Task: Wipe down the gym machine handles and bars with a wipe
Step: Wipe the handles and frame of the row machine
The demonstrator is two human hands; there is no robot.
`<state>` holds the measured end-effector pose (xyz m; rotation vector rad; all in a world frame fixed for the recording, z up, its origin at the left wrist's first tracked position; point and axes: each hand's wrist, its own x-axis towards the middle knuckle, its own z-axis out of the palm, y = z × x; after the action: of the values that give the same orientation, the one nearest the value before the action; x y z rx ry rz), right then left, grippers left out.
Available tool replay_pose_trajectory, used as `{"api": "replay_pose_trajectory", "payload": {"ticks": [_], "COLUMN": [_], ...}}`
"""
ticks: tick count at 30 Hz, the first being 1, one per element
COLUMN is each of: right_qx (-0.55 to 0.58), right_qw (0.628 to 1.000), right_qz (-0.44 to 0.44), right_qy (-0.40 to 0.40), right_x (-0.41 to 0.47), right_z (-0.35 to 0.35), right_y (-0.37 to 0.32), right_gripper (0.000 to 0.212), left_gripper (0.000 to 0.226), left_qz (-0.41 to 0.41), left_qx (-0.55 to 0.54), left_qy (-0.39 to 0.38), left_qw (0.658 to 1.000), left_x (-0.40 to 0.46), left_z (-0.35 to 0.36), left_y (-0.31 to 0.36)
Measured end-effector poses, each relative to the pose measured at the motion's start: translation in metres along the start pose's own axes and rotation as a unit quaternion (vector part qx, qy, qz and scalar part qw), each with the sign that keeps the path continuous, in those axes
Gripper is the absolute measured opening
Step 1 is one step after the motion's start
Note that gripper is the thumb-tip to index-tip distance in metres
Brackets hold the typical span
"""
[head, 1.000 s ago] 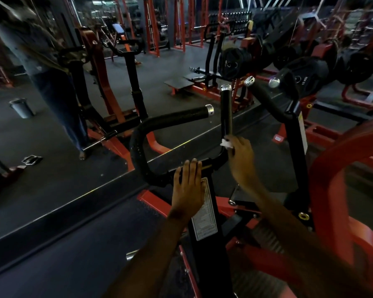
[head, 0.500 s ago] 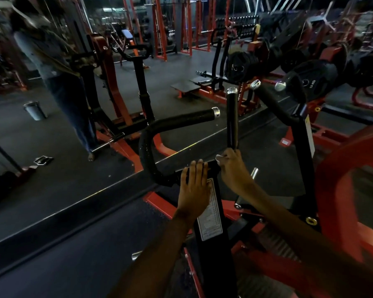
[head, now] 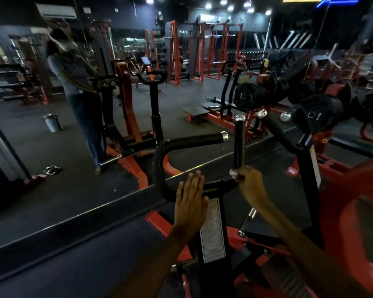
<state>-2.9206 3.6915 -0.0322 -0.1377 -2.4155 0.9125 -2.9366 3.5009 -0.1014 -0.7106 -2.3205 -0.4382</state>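
Far left, a mirror wall reflects a standing person; the figure is blurred, and its hands cannot be made out. A small bin stands on the floor in the reflection, with a flat object lying near it, too dim to identify.

Centre, a curved black handle rises from the machine post and ends in a metal cap. The left hand lies flat against the top of the post beside a white label, fingers straight and together, holding nothing. The label print is unreadable.

Just right of it, an upright black bar stands with a metal cap on top. The right hand is curled round the base of this bar, fingers closed. The wipe shows only as a small pale scrap at the top of the fist, pressed between the fingers and the bar; the rest of it is hidden inside the grip.

Right, a second angled handle leads to a weight plate, its marking too dim to read. A red frame is cut off by the right edge and blurred. The lower machine body is in deep shadow.
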Motion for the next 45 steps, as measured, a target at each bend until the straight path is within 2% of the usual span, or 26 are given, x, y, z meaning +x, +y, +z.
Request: {"api": "replay_pose_trajectory", "payload": {"ticks": [2,4,6,9,11,13,15,17,19,21,23,25,26,29,31,35,36,38,40,41,43,45], "right_qx": [0.074,0.077,0.043,-0.03,-0.033,-0.028,-0.053,-0.085,-0.059,-0.088,-0.086,-0.049,-0.047,-0.155,-0.183,-0.283,-0.277,-0.284,-0.243,-0.219,-0.222,-0.251], "right_qw": [0.996,0.992,0.99,0.987,0.991,0.993,0.98,0.966,0.979,0.977,0.977,0.988,0.992,0.96,0.955,0.956,0.96,0.958,0.966,0.965,0.946,0.94], "right_qz": [0.009,-0.013,-0.032,0.016,0.018,-0.081,-0.185,-0.238,-0.166,-0.083,-0.017,-0.049,-0.088,-0.219,-0.21,-0.079,-0.039,-0.029,-0.081,-0.143,-0.234,-0.226], "right_qy": [0.058,0.095,0.127,0.158,0.13,0.079,0.051,0.051,0.104,0.174,0.192,0.136,0.071,-0.081,-0.105,-0.016,0.003,-0.006,-0.025,-0.029,-0.016,0.038], "right_x": [0.013,0.034,0.057,0.07,0.059,0.039,0.029,0.039,0.056,0.069,0.074,0.075,0.072,0.074,0.093,0.121,0.119,0.113,0.096,0.092,0.086,0.091], "right_z": [-0.008,-0.012,-0.01,0.011,0.038,0.065,0.082,0.079,0.055,0.028,0.019,0.035,0.048,0.068,0.056,0.016,0.015,0.029,0.052,0.063,0.065,0.046], "right_y": [-0.028,-0.053,-0.068,-0.076,-0.096,-0.129,-0.145,-0.134,-0.106,-0.08,-0.074,-0.099,-0.116,-0.15,-0.146,-0.096,-0.095,-0.115,-0.138,-0.138,-0.128,-0.098], "right_gripper": [0.009,0.015,0.017,0.014,0.023,0.033,0.028,0.024,0.012,0.007,0.007,0.017,0.021,0.026,0.023,0.017,0.017,0.019,0.016,0.017,0.022,0.019], "left_gripper": [0.053,0.054,0.056,0.057,0.058,0.059,0.059,0.058,0.058,0.058,0.058,0.059,0.06,0.061,0.062,0.062,0.062,0.061,0.061,0.061,0.062,0.062], "left_qz": [-0.057,-0.106,-0.136,-0.141,-0.143,-0.141,-0.132,-0.121,-0.11,-0.103,-0.1,-0.103,-0.106,-0.108,-0.111,-0.11,-0.11,-0.113,-0.114,-0.114,-0.113,-0.113], "left_qx": [-0.013,-0.012,0.005,0.003,-0.02,-0.048,-0.08,-0.109,-0.141,-0.162,-0.17,-0.172,-0.169,-0.159,-0.163,-0.173,-0.173,-0.172,-0.171,-0.171,-0.171,-0.174], "left_qy": [0.059,0.084,0.078,0.051,0.042,0.044,0.047,0.044,0.049,0.059,0.064,0.063,0.061,0.054,0.05,0.052,0.055,0.056,0.053,0.053,0.052,0.048], "left_qw": [0.997,0.991,0.988,0.989,0.989,0.988,0.987,0.986,0.983,0.98,0.978,0.978,0.978,0.98,0.979,0.977,0.977,0.977,0.977,0.977,0.977,0.977], "left_x": [0.016,0.036,0.049,0.053,0.051,0.051,0.051,0.05,0.049,0.05,0.05,0.049,0.05,0.05,0.049,0.049,0.049,0.049,0.049,0.049,0.049,0.048], "left_z": [-0.019,-0.034,-0.043,-0.039,-0.035,-0.034,-0.034,-0.035,-0.036,-0.035,-0.033,-0.032,-0.032,-0.033,-0.037,-0.038,-0.038,-0.038,-0.037,-0.037,-0.037,-0.038], "left_y": [-0.017,-0.041,-0.063,-0.078,-0.079,-0.079,-0.081,-0.083,-0.085,-0.086,-0.086,-0.086,-0.087,-0.086,-0.084,-0.083,-0.083,-0.083,-0.084,-0.084,-0.084,-0.084]}}
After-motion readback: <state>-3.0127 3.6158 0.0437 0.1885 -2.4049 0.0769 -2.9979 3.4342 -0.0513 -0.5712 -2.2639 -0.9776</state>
